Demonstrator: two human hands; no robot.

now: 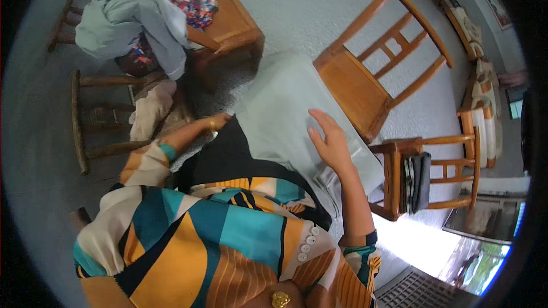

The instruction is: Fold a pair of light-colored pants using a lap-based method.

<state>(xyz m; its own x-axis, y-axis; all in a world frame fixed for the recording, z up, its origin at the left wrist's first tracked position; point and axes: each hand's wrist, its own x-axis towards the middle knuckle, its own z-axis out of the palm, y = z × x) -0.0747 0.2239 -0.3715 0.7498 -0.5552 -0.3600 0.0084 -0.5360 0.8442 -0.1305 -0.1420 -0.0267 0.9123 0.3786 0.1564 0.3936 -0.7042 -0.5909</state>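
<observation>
A pale grey-green garment or cloth (278, 94) lies spread over my lap and black-clad legs, its surface mostly smooth. Bunched folds (327, 179) gather at its near right side. My right hand (329, 141) is over the cloth with fingers apart and nothing in them; whether it touches the fabric is unclear. At the cloth's left edge, by my knee, is my left hand (220, 122), below a gold-coloured bracelet. Its fingertips are partly hidden, so a grip on the edge cannot be made out.
Ahead to the right stands a wooden chair (359, 90). Another chair (391, 179) holds folded dark cloths (415, 182). At left, a low chair (81, 124) bears a pinkish cloth (152, 109). Beyond it, a person with a light grey garment (128, 13) reaches toward a wooden seat (227, 13).
</observation>
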